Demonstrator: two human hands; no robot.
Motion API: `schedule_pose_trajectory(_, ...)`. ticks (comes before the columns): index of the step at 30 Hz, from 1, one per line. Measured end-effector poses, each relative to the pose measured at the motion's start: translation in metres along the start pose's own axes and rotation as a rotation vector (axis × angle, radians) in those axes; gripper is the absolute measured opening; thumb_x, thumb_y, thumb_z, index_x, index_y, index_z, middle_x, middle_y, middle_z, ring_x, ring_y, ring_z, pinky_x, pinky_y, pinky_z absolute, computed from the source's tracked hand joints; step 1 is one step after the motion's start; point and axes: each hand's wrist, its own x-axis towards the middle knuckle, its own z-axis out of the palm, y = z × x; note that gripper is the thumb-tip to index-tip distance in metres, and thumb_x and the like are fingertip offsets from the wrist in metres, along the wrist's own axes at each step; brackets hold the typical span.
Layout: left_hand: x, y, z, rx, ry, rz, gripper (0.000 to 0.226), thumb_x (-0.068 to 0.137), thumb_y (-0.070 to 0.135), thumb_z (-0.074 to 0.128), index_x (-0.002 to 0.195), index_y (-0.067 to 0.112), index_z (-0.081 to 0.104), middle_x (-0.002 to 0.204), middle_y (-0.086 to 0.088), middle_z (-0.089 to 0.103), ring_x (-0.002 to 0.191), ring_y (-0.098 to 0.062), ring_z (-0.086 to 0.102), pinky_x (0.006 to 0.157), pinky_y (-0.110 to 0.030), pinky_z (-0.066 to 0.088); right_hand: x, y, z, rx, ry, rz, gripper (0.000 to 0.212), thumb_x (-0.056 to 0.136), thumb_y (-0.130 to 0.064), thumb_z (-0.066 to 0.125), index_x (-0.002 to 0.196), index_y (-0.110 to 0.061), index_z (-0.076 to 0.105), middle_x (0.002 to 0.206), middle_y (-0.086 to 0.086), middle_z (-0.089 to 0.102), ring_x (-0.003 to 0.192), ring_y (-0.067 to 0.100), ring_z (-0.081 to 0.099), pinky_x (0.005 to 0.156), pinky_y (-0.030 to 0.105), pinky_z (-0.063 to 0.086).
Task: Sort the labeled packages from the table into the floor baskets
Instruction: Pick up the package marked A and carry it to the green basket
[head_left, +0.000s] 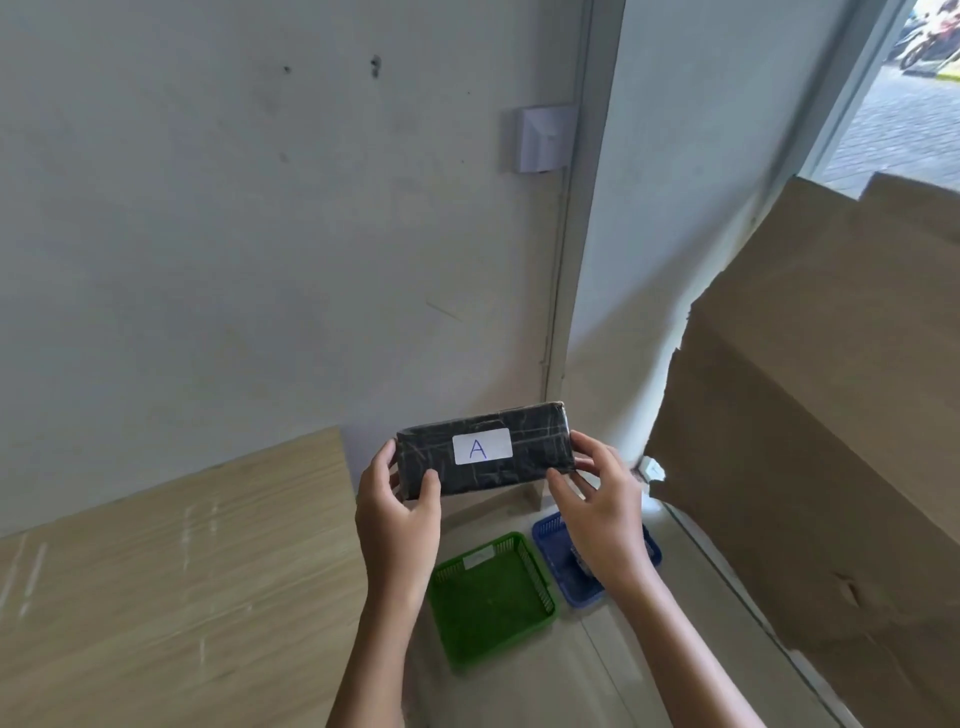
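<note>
A flat black wrapped package (524, 457) with a white label marked "A" is held up in the air, label facing me. My left hand (396, 514) grips its left end and my right hand (597, 509) grips its right end. Below on the floor sit a green basket (491, 597) with a white label on its far wall and a blue basket (558, 561) to its right. My right hand hides part of the blue basket, and something pale lies inside it.
A light wooden table (171, 582) fills the lower left, close to the wall. Large brown cardboard sheets (810, 415) lean at the right, beside the baskets. A doorway to the street shows at the top right.
</note>
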Motion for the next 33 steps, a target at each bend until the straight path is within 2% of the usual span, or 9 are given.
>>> schedule_pose_trajectory(3, 0.007, -0.001, 0.023, 0.059, 0.035, -0.017, 0.056, 0.091, 0.020, 0.071, 0.143, 0.018, 0.051, 0.134, -0.003, 0.060, 0.119, -0.021, 0.062, 0.098, -0.038, 0.055, 0.027, 0.012, -0.004, -0.035, -0.051, 0.004, 0.048, 0.085, -0.009, 0.069, 0.130, -0.020, 0.056, 0.118, -0.009, 0.058, 0.104, -0.011, 0.055, 0.081, 0.002, 0.048)
schedule_pose_trajectory(5, 0.011, 0.000, 0.041, 0.088, 0.062, -0.029, 0.055, 0.091, 0.019, 0.071, 0.143, 0.016, 0.051, 0.133, -0.004, 0.059, 0.119, -0.022, 0.062, 0.098, -0.036, 0.054, 0.049, 0.022, -0.007, -0.064, -0.107, 0.003, 0.052, 0.087, -0.010, 0.068, 0.134, -0.022, 0.051, 0.118, -0.009, 0.056, 0.102, -0.008, 0.056, 0.078, 0.001, 0.046)
schedule_pose_trajectory(7, 0.013, 0.000, 0.058, 0.112, 0.091, -0.044, 0.055, 0.091, 0.017, 0.070, 0.143, 0.013, 0.051, 0.134, -0.006, 0.059, 0.119, -0.024, 0.062, 0.096, -0.033, 0.052, 0.067, 0.030, -0.011, -0.116, -0.175, -0.003, 0.053, 0.088, -0.012, 0.066, 0.138, -0.023, 0.048, 0.118, -0.009, 0.053, 0.101, -0.001, 0.057, 0.083, 0.007, 0.046)
schedule_pose_trajectory(10, 0.008, 0.000, 0.085, 0.191, 0.116, -0.080, 0.056, 0.093, 0.015, 0.068, 0.145, 0.007, 0.048, 0.137, -0.011, 0.056, 0.124, -0.028, 0.058, 0.105, -0.038, 0.050, 0.094, 0.048, -0.019, -0.185, -0.274, -0.018, 0.054, 0.090, -0.013, 0.064, 0.140, -0.020, 0.046, 0.118, -0.008, 0.050, 0.103, 0.011, 0.056, 0.093, 0.024, 0.049)
schedule_pose_trajectory(13, -0.001, -0.004, 0.107, 0.251, 0.133, -0.149, 0.059, 0.095, 0.015, 0.065, 0.149, 0.006, 0.043, 0.143, -0.012, 0.053, 0.132, -0.027, 0.051, 0.106, -0.025, 0.038, 0.111, 0.068, -0.022, -0.227, -0.378, -0.018, 0.054, 0.090, -0.011, 0.062, 0.141, -0.015, 0.045, 0.118, -0.004, 0.049, 0.105, 0.020, 0.058, 0.099, 0.035, 0.050)
schedule_pose_trajectory(17, -0.010, -0.020, 0.126, 0.288, 0.124, -0.243, 0.059, 0.097, 0.019, 0.061, 0.151, 0.009, 0.040, 0.142, -0.010, 0.050, 0.129, -0.027, 0.052, 0.098, -0.024, 0.038, 0.126, 0.096, -0.018, -0.261, -0.466, 0.005, 0.053, 0.088, -0.008, 0.063, 0.139, -0.010, 0.046, 0.129, 0.005, 0.054, 0.114, 0.022, 0.058, 0.103, 0.043, 0.049)
schedule_pose_trajectory(21, -0.010, -0.043, 0.133, 0.335, 0.089, -0.286, 0.060, 0.097, 0.021, 0.062, 0.151, 0.010, 0.039, 0.141, -0.011, 0.050, 0.126, -0.027, 0.053, 0.100, -0.031, 0.042, 0.131, 0.125, -0.009, -0.276, -0.551, 0.052, 0.053, 0.088, -0.009, 0.064, 0.137, -0.010, 0.047, 0.131, 0.007, 0.054, 0.115, 0.026, 0.058, 0.102, 0.045, 0.049)
schedule_pose_trajectory(27, -0.002, -0.113, 0.141, 0.369, -0.034, -0.363, 0.063, 0.096, 0.021, 0.065, 0.151, 0.007, 0.039, 0.145, -0.012, 0.049, 0.134, -0.027, 0.049, 0.107, -0.027, 0.036, 0.129, 0.186, 0.019, -0.341, -0.607, 0.136, 0.049, 0.083, -0.010, 0.070, 0.130, -0.011, 0.054, 0.120, 0.010, 0.063, 0.104, 0.027, 0.065, 0.096, 0.046, 0.053)
schedule_pose_trajectory(33, 0.003, -0.216, 0.173, 0.365, -0.102, -0.439, 0.059, 0.095, 0.018, 0.066, 0.148, 0.011, 0.041, 0.144, -0.008, 0.053, 0.130, -0.023, 0.052, 0.098, -0.020, 0.036, 0.123, 0.279, 0.058, -0.409, -0.603, 0.186, 0.041, 0.081, -0.012, 0.073, 0.119, -0.018, 0.060, 0.110, 0.005, 0.062, 0.091, 0.023, 0.066, 0.090, 0.040, 0.055)
